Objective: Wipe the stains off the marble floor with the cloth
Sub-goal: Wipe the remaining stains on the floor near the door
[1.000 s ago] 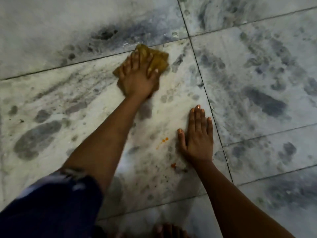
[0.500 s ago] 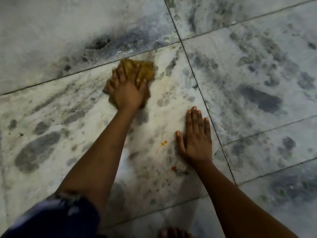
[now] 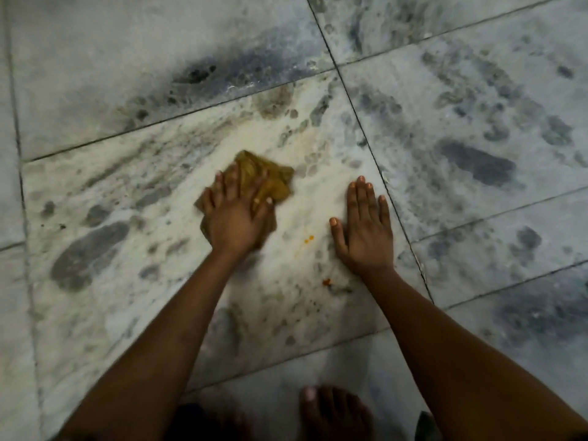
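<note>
A crumpled mustard-yellow cloth (image 3: 270, 179) lies on the white, grey-veined marble floor (image 3: 127, 192). My left hand (image 3: 235, 214) presses flat on top of the cloth, fingers spread over it. Flat on the tile to the right rests my right hand (image 3: 366, 230), palm down, fingers apart, holding nothing. Between the two hands is a small orange stain (image 3: 309, 239). A red-orange spot (image 3: 326, 282) lies below it, near my right wrist. A brownish smear (image 3: 273, 101) shows at the tile's far edge.
Dark grout lines (image 3: 359, 122) split the floor into large tiles. My bare foot (image 3: 331, 412) stands at the bottom edge, just below the tile I am touching. Dark grey marble patches spread left (image 3: 86, 253) and right (image 3: 477, 163).
My left hand has dragged the cloth from the tile's far edge back toward me, next to the orange stain. My right hand stays planted. The view has shifted back.
</note>
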The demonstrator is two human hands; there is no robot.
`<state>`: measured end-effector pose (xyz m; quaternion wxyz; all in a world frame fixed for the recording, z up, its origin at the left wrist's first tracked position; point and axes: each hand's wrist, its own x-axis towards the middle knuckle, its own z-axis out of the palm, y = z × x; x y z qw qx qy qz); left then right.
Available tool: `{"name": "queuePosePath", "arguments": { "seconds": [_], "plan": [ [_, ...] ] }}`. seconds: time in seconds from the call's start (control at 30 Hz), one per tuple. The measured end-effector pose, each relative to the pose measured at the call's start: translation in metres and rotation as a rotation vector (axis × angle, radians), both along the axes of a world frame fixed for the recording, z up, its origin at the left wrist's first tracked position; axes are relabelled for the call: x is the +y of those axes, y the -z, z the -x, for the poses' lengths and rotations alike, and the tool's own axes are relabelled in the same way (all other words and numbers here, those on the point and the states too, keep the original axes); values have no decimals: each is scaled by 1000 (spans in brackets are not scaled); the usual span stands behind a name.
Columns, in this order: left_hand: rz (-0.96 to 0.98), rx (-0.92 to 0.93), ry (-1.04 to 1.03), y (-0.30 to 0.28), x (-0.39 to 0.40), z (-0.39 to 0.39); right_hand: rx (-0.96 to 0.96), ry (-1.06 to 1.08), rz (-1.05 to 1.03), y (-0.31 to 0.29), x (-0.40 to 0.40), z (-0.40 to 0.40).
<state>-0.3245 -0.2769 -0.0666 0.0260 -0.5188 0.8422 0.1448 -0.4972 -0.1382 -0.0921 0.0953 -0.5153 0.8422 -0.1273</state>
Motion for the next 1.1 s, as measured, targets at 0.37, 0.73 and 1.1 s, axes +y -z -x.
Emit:
{"name": "queuePosePath", "arguments": {
  "seconds": [0.37, 0.73, 1.1],
  "plan": [
    [-2, 31, 84, 3, 100, 41, 25, 1, -11, 2, 38, 6],
    [-52, -12, -211, -3, 12, 66, 20, -5, -15, 1, 38, 8],
    [-5, -30, -80, 4, 66, 34, 15, 3, 0, 0, 39, 6]
  ]
}}
